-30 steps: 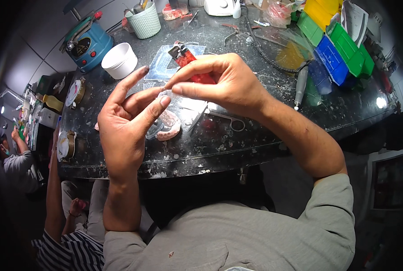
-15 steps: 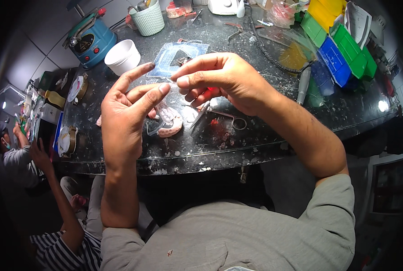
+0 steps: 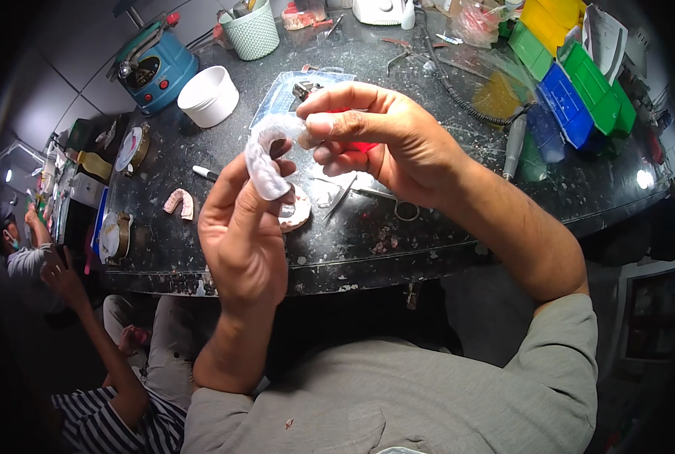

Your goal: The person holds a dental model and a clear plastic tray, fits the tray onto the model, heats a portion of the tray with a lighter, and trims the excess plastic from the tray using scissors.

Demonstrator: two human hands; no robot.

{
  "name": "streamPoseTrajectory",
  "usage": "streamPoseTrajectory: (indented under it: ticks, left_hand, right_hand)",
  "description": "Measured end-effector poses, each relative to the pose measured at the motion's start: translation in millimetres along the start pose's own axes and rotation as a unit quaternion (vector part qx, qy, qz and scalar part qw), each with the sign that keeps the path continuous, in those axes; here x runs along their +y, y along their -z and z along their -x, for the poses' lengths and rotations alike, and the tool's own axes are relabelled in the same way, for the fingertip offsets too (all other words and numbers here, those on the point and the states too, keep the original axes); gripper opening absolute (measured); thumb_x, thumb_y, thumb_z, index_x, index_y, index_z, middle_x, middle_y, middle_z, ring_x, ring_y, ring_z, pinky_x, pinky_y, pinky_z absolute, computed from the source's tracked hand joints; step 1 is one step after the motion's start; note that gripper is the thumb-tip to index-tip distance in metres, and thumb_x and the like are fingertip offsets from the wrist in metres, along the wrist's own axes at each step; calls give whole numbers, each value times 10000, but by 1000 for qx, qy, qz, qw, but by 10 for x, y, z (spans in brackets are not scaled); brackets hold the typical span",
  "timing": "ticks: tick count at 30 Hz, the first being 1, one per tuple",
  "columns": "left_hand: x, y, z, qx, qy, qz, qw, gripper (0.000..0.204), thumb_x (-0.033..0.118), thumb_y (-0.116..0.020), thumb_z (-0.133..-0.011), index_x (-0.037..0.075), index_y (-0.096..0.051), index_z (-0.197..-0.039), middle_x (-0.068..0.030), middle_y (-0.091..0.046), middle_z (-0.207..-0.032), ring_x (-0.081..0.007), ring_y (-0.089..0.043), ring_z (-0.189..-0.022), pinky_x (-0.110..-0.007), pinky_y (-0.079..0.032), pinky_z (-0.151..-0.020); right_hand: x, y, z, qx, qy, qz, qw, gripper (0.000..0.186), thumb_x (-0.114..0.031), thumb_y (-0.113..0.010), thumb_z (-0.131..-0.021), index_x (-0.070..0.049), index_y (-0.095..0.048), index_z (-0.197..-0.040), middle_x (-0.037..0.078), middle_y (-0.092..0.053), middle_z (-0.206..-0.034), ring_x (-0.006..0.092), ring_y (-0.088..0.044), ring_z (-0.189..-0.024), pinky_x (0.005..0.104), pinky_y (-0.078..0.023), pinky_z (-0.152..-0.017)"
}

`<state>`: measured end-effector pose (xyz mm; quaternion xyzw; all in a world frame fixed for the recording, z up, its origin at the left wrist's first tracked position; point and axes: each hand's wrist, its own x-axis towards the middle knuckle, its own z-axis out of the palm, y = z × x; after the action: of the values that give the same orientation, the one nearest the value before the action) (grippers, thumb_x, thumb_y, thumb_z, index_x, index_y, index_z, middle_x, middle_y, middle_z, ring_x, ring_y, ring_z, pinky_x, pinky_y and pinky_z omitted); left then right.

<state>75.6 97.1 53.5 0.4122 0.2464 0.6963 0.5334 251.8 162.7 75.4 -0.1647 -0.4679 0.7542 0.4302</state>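
Apparently the work is partway along: at left a small pink cast (image 3: 178, 204) lies on the counter (image 3: 368, 57), then comes the left hand (image 3: 247, 246), thumb and fingers clamped on one limb of a translucent arch (image 3: 262, 163), already formed and off the casts, with a second cast (image 3: 298, 215) partly hidden below, and the right hand (image 3: 387, 132), its fingers seemingly pinched at the arch's other end around a red lighter (image 3: 364, 146); what is left I cannot tell. Raised above the counter, the arch looks whitish, glossy and curved, with tooth-like bumps.
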Motion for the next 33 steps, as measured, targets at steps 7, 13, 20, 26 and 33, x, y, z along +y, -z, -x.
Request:
streamPoseTrajectory:
  ticks: [7, 13, 20, 26, 33]
  left_hand:
    - [-111, 25, -46, 2, -38, -43, 998, 285, 79, -682, -869, -32, -629, -1126, -71, -680, -960, -78, -601, -808, -225, -464, -731]
    - [-118, -60, -85, 16, -45, -31, 998, 222, 71, -698, -856, -12, -653, -1057, -42, -675, -925, -60, -580, -776, -208, -444, -717]
    - [-152, -61, -115, -2, -47, -12, 999, 184, 60, -652, -887, -21, -644, -1052, -62, -674, -940, -81, -610, -841, -215, -462, -768]
    - [-117, -23, -139, -50, -80, -62, 994, 199, 52, -614, -909, -46, -623, -1082, -85, -669, -978, -106, -625, -893, -229, -479, -805]
    - [-86, -14, -141, -35, -64, -97, 993, 201, 66, -612, -914, -49, -630, -1078, -83, -666, -961, -85, -607, -844, -208, -464, -749]
  right_hand:
    - [-15, -28, 25, -2, 26, 6, 1000, 267, -123, -687, -860, -15, -617, -1094, 88, -666, -940, 145, -676, -819, 299, -589, -758]
    - [-8, -65, 24, -19, 72, 26, 997, 215, -66, -671, -858, 27, -628, -1048, 128, -667, -975, 212, -684, -888, 363, -595, -821]
    - [19, -73, 18, -13, 123, 71, 990, 194, -59, -671, -859, 24, -634, -1030, 122, -672, -932, 201, -688, -874, 333, -604, -788]
    - [54, -68, 6, -13, 206, 215, 955, 182, -71, -676, -861, 20, -640, -1016, 113, -682, -907, 163, -688, -835, 275, -598, -737]
    - [-1, -105, 35, 28, 158, 184, 970, 184, -98, -703, -849, 8, -664, -994, 106, -691, -888, 153, -690, -801, 262, -595, -714]
